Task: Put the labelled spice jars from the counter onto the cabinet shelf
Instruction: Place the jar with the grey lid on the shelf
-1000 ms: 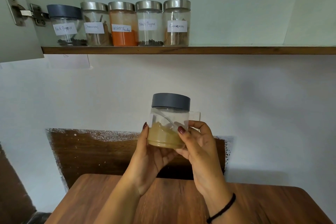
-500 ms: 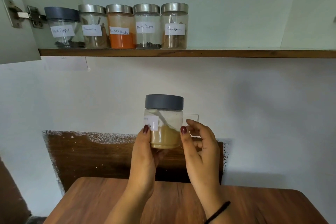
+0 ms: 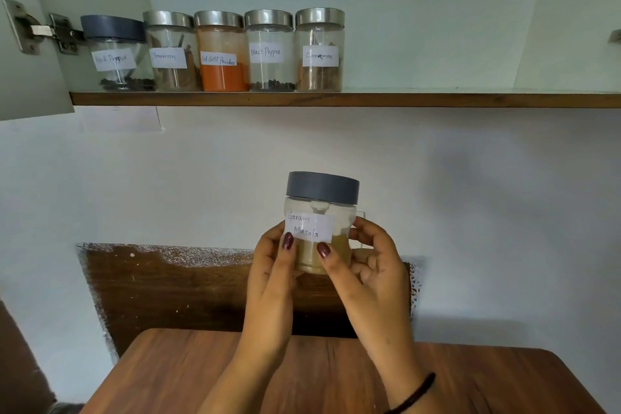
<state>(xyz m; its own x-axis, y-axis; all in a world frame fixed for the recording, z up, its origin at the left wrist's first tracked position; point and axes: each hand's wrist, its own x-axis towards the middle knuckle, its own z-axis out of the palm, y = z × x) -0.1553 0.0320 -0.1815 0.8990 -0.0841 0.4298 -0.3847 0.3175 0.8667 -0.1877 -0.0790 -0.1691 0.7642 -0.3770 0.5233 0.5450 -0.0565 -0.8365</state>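
Now the left hand [image 3: 268, 282] and the right hand [image 3: 369, 276] are curling round the jar [image 3: 322, 225], holding it upright above the counter [image 3: 302, 376]. Five more jars [image 3: 221, 54] are standing on the shelf [image 3: 437, 99], far left, high above it.

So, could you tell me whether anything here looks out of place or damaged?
Nothing is spilled. The brown patch on the wall above the counter has ragged edges, as if paint is missing. On the shelf stand two Black Pepper jars and two Cinnamon jars.
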